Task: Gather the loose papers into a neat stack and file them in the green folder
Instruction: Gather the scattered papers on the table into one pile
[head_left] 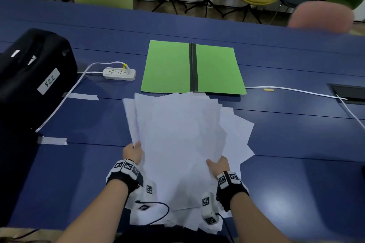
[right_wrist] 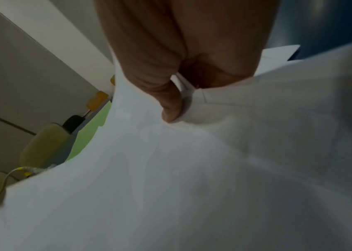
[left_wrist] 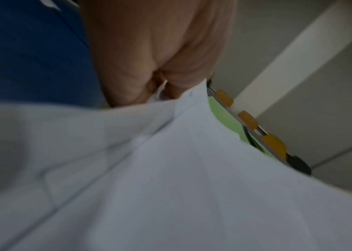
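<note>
The papers, an uneven fanned pile, are gripped at their near corners by the left hand and right hand; the fingers are mostly hidden beneath the sheets, thumbs on top. Both wrist views are blurred. The folder's near edge is overlapped by the papers; it lies open on the counter. "522" is read on the bag's label.
</note>
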Available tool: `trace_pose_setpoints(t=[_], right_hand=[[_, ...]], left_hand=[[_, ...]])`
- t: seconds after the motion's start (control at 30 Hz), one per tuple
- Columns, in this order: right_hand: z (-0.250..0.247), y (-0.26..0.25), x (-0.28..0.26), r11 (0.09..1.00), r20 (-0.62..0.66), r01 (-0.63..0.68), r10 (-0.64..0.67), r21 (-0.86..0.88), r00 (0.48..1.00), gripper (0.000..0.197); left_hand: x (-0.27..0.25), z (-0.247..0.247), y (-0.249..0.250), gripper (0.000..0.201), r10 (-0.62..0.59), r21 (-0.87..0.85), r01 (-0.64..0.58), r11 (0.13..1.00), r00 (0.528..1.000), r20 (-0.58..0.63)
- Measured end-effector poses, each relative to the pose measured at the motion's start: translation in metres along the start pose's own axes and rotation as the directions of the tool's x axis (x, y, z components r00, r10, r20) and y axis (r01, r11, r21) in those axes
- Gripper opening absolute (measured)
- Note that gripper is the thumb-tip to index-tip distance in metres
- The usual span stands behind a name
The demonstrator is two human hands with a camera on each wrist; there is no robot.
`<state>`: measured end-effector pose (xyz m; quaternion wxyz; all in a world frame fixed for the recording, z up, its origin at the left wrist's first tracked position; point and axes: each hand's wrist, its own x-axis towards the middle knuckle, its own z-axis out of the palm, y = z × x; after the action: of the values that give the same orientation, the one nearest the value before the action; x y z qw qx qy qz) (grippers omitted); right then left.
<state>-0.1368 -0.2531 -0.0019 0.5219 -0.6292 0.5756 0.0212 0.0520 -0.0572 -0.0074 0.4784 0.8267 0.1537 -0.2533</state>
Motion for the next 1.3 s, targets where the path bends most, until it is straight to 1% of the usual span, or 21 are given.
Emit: trace_pose_setpoints(t=[0.07, 0.1, 0.17, 0.23, 0.27, 0.37, 0.47, 0.57, 0.63, 0.73, 0.77, 0.8, 0.87, 0.93, 0.97, 1.0, 1.03, 1.07, 1.1, 1.23, 1.3], right_hand=[[-0.008, 0.002, 0.004, 1.0, -0.08, 0.008, -0.009, -0.014, 0.997, 0.021], [-0.015, 0.005, 0.007, 1.0, -0.165, 0.002, -0.005, -0.023, 0.986, 0.02], [-0.032, 0.012, 0.012, 0.992, -0.346, -0.124, 0.109, -0.022, 0.932, 0.044], [-0.046, 0.018, 0.012, 0.971, -0.416, -0.236, 0.235, 0.049, 0.879, 0.063], [-0.05, 0.02, 0.014, 0.964, -0.412, -0.252, 0.264, 0.084, 0.872, 0.067], [-0.055, 0.016, 0.021, 0.973, -0.298, -0.17, 0.211, 0.159, 0.931, 0.063], [-0.047, 0.012, 0.02, 0.986, -0.245, -0.074, 0.109, 0.149, 0.963, 0.054], [-0.039, 0.017, 0.015, 0.992, -0.331, 0.04, 0.002, 0.118, 0.944, 0.037], [-0.038, 0.019, 0.012, 0.992, -0.405, 0.06, -0.008, 0.115, 0.914, 0.01], [-0.046, 0.024, 0.016, 0.987, -0.512, 0.063, 0.022, 0.149, 0.858, 0.032], [-0.05, 0.024, 0.016, 0.988, -0.528, 0.064, 0.02, 0.14, 0.849, 0.033], [-0.053, 0.022, 0.016, 0.989, -0.512, 0.054, 0.022, 0.135, 0.859, 0.03], [-0.055, 0.016, 0.021, 0.994, -0.4, 0.023, 0.021, 0.104, 0.916, 0.014], [-0.05, 0.008, 0.026, 1.0, -0.243, -0.006, 0.013, 0.028, 0.97, 0.024], [-0.048, 0.003, 0.029, 1.0, -0.181, -0.015, 0.013, -0.013, 0.983, 0.031], [-0.044, -0.002, 0.03, 0.999, -0.139, -0.015, 0.008, -0.045, 0.99, 0.032], [-0.04, -0.006, 0.032, 0.997, -0.108, -0.018, 0.009, -0.077, 0.994, 0.027], [-0.036, -0.01, 0.031, 0.992, -0.078, -0.019, 0.009, -0.123, 0.997, 0.017], [-0.031, -0.013, 0.03, 0.986, -0.055, -0.025, 0.016, -0.162, 0.998, 0.016], [-0.017, -0.016, 0.028, 0.962, 0.045, 0.015, -0.003, -0.271, 0.999, 0.016], [-0.018, -0.017, 0.027, 0.953, 0.012, 0.035, -0.033, -0.301, 0.999, 0.01]], left_hand=[[0.007, -0.006, -0.001, 0.044, -0.083, -0.06, 0.086, 0.994, 0.995, 0.052], [0.01, -0.009, -0.004, 0.045, -0.098, -0.061, 0.104, 0.993, 0.991, 0.095], [0.008, -0.015, -0.01, 0.038, -0.079, -0.097, 0.099, 0.99, 0.978, 0.193], [0.003, -0.017, -0.016, 0.041, -0.067, -0.113, 0.097, 0.989, 0.967, 0.244], [0.001, -0.016, -0.018, 0.042, -0.061, -0.112, 0.093, 0.989, 0.964, 0.259], [-0.01, -0.011, -0.012, 0.044, -0.056, -0.046, 0.07, 0.996, 0.965, 0.256], [-0.015, -0.008, -0.006, 0.05, -0.051, 0.164, 0.022, 0.986, 0.983, 0.175], [-0.018, -0.007, 0.001, 0.041, -0.042, 0.263, 0.0, 0.965, 0.987, 0.157], [-0.02, -0.01, 0.005, 0.042, -0.044, 0.295, -0.007, 0.955, 0.985, 0.165], [-0.014, -0.013, 0.003, 0.046, -0.082, 0.336, 0.01, 0.942, 0.976, 0.199], [-0.013, -0.013, 0.004, 0.045, -0.094, 0.346, 0.017, 0.938, 0.974, 0.207], [-0.01, -0.012, 0.002, 0.043, -0.102, 0.364, 0.015, 0.931, 0.97, 0.22], [-0.007, -0.013, 0.002, 0.039, -0.121, 0.392, 0.014, 0.92, 0.961, 0.248], [-0.006, -0.015, 0.003, 0.04, -0.138, 0.373, 0.027, 0.927, 0.952, 0.273], [-0.007, -0.016, 0.005, 0.048, -0.144, 0.34, 0.037, 0.94, 0.944, 0.297], [-0.003, -0.017, 0.003, 0.065, -0.159, 0.295, 0.062, 0.953, 0.935, 0.317], [0.003, -0.018, -0.001, 0.084, -0.166, 0.254, 0.082, 0.964, 0.93, 0.328], [0.008, -0.019, -0.005, 0.094, -0.174, 0.234, 0.096, 0.967, 0.924, 0.34], [0.01, -0.02, -0.007, 0.092, -0.167, 0.224, 0.092, 0.97, 0.924, 0.345], [0.001, -0.022, -0.001, 0.056, -0.142, 0.262, 0.053, 0.964, 0.932, 0.334], [-0.002, -0.021, 0.001, 0.05, -0.147, 0.279, 0.059, 0.958, 0.94, 0.306]])
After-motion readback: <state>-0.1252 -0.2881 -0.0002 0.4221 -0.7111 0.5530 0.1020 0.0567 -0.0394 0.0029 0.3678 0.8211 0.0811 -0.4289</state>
